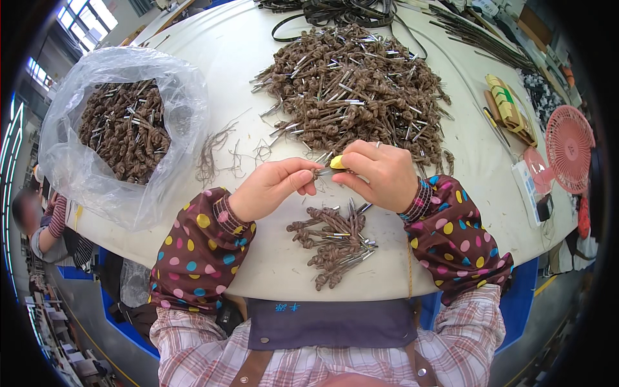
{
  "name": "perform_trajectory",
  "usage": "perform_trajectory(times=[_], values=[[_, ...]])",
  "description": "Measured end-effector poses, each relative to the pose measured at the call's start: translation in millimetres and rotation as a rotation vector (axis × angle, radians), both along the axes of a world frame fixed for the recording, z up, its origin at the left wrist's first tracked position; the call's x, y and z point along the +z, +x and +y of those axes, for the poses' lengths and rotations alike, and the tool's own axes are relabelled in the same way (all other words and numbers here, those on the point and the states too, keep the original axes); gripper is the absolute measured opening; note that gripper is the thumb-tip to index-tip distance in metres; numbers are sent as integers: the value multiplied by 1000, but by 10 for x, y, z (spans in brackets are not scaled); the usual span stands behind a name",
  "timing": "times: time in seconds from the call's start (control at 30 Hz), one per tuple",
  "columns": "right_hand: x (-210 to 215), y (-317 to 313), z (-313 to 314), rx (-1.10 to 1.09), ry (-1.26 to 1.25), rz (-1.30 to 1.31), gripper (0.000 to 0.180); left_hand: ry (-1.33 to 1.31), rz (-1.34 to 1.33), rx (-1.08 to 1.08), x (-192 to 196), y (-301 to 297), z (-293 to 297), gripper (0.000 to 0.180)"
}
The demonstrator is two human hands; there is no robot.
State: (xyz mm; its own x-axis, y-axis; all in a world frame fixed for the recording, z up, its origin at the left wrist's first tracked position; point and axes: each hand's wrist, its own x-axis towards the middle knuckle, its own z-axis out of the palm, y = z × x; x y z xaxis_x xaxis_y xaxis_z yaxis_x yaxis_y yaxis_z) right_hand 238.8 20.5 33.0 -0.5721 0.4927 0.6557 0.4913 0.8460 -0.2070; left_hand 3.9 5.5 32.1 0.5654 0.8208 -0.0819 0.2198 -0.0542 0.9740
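Over the counter (261, 274), between the far cord pile (354, 97) and the near bunch (335, 240), a brown cord (316, 174) is pinched in the left grip (274, 187) and a yellow tool (336, 162) is clasped in the right grip (387, 173), while the dark apron (335, 329) is marked with small blue writing (287, 307).

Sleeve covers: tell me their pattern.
The sleeve covers are dark maroon with pink, yellow and blue polka dots, best seen in the head view.

Worktop (225, 58): evenly bright, soft shadows
Window (100, 18): bright, beyond worktop's far left edge
Lamps (11, 135): fisheye-bent strips
Bag (58, 155): glare on folds
Person (48, 238): head blurred
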Motion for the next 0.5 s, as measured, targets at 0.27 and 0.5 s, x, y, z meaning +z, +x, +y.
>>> perform_trajectory(times=[0.27, 0.5], values=[[3, -9, -13, -13, -38, -2, 19, 34, 42, 14, 31, 14, -17, 29], [-37, 0, 4, 1, -42, 19, 19, 29, 38, -4, 33, 8, -11, 29]])
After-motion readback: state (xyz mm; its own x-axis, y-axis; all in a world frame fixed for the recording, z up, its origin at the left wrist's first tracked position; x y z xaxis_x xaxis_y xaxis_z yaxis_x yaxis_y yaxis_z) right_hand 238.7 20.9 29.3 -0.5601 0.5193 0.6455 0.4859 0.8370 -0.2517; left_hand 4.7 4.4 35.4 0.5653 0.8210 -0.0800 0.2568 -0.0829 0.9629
